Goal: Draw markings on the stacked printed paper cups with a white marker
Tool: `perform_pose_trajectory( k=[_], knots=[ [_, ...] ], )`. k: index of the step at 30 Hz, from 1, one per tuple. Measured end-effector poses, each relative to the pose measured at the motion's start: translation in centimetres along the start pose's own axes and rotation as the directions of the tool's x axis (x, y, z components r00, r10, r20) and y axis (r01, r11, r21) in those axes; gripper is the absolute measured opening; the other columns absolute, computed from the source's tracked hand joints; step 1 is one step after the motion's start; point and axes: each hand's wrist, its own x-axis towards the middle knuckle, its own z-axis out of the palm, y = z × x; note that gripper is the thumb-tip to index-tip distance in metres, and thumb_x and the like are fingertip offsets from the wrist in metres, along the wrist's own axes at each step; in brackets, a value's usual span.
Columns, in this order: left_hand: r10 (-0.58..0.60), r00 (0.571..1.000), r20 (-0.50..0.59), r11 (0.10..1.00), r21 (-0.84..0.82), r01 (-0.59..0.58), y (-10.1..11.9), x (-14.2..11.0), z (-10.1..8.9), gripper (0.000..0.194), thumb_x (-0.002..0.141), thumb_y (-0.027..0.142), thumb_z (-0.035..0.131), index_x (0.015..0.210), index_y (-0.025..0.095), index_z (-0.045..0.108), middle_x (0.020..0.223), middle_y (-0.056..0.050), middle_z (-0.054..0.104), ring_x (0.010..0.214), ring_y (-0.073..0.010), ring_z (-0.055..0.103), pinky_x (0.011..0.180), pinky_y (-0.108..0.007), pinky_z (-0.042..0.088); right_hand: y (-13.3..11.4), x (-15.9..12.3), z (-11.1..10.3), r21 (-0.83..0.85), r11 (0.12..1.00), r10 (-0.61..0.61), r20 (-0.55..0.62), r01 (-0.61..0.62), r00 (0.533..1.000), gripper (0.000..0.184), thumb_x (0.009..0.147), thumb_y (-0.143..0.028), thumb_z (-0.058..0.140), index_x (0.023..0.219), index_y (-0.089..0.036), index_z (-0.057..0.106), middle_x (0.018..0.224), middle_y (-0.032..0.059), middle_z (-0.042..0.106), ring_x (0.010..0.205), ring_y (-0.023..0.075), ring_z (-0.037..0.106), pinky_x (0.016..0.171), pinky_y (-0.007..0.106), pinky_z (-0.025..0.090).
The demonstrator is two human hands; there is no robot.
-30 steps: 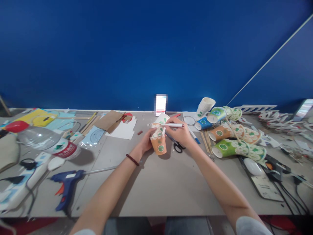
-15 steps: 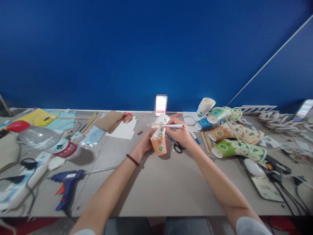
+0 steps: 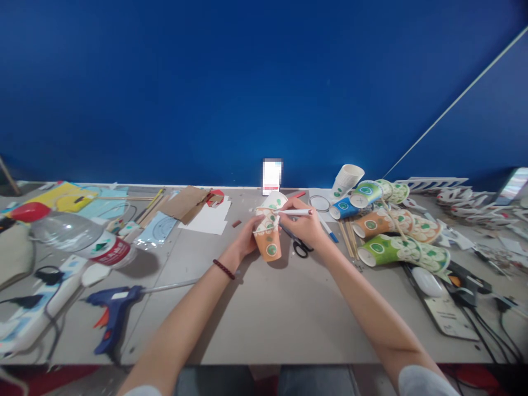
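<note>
We see an orange paper cup (image 3: pixel 269 246) with a green round badge and white areas dotted with green. Our pen (image 3: pixel 297 212) is white with a touch of red. The glue gun (image 3: pixel 116 308) is dark blue with an orange trigger, the bottle cap (image 3: pixel 29 212) red, the wall (image 3: pixel 247 93) deep blue, the table (image 3: pixel 264 319) grey.

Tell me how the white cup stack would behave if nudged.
The white cup stack looks like thin paper, so it's probably light and easily dented. It widens towards its open top, so a push up high could tip it.
</note>
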Motion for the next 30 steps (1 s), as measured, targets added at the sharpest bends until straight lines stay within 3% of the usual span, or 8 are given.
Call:
perform_pose_trajectory(
  k=[8, 14, 30],
  knots=[
    [0.000, 1.000, 0.025, 1.000, 0.003, 0.000, 0.03, -0.11, 0.00, 0.033, 0.084, 0.036, 0.058, 0.098, 0.008, 0.070, 0.083, -0.015, 0.075, 0.078, -0.0265, 0.073, 0.077, -0.035, 0.055, 0.02, 0.10, 0.14, -0.009, 1.000, -0.010, -0.009, 0.010, 1.000, 0.008, 0.083, -0.032, 0.063, 0.083, -0.025, 0.062, 0.083, 0.0021, 0.070, 0.074, 0.0188, 0.063, 0.067, 0.030, 0.050],
    [0.002, 1.000, 0.017, 1.000, -0.008, -0.002, 0.02, -0.07, 0.14, 0.031, 0.083, 0.035, 0.059, 0.097, 0.010, 0.069, 0.081, -0.013, 0.075, 0.077, -0.0266, 0.073, 0.075, -0.035, 0.055, -0.41, 0.07, -0.08, -0.019, 1.000, 0.009, -0.002, -0.009, 1.000, 0.007, 0.079, -0.031, 0.062, 0.078, -0.024, 0.060, 0.076, 0.0006, 0.068, 0.067, 0.0175, 0.061, 0.062, 0.029, 0.048],
    [0.000, 1.000, -0.002, 1.000, 0.002, 0.000, 0.11, -0.18, 0.30, 0.033, 0.083, 0.034, 0.056, 0.099, 0.009, 0.070, 0.086, -0.016, 0.075, 0.081, -0.0287, 0.073, 0.081, -0.039, 0.055, 0.04, 0.06, 0.09, -0.006, 1.000, 0.021, -0.017, -0.021, 1.000, 0.005, 0.080, -0.028, 0.062, 0.080, -0.024, 0.060, 0.078, 0.0006, 0.068, 0.069, 0.0174, 0.062, 0.064, 0.029, 0.048]
  ],
)
